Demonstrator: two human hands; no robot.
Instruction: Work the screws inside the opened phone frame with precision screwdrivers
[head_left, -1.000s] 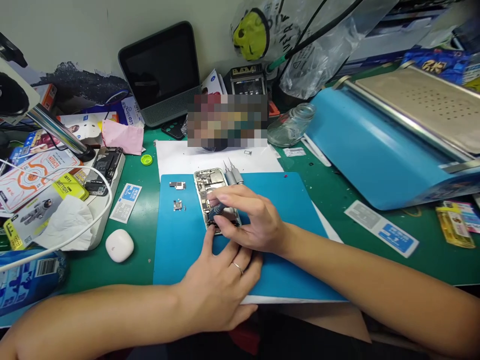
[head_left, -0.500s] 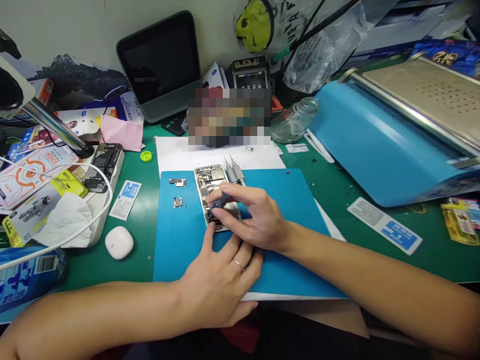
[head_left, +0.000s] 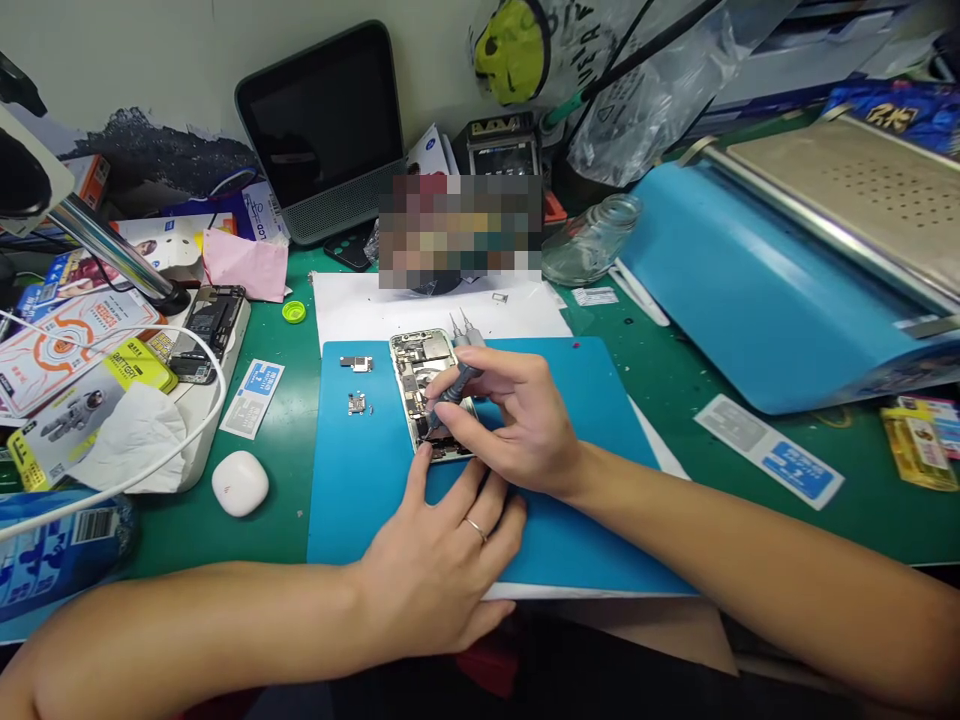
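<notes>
An opened smartphone (head_left: 409,362) with its inner parts bare lies on a blue mat (head_left: 352,490). My right hand (head_left: 521,420) pinches a dark grey precision screwdriver (head_left: 454,386), tilted, its tip down at the phone's lower end. Flat on the mat, my left hand (head_left: 442,560) has its fingers spread, with the index fingertip touching the phone's bottom edge. Two grey screwdrivers (head_left: 469,333) lie beside the phone, partly behind my right hand. Left of the phone are a small metal plate (head_left: 356,363) and a little circuit piece (head_left: 356,403) with tiny bits near it.
A white rounded case (head_left: 240,484) and a label card (head_left: 253,398) lie to the left. Boxes and another opened phone (head_left: 206,335) crowd the far left. Behind are a dark-screened device (head_left: 322,120) and a glass jar (head_left: 592,240). A blue machine (head_left: 750,290) stands right.
My right hand has shifted slightly right and up, and the screwdriver shows more of its length, standing more upright over the phone's lower end. My left hand stays in place.
</notes>
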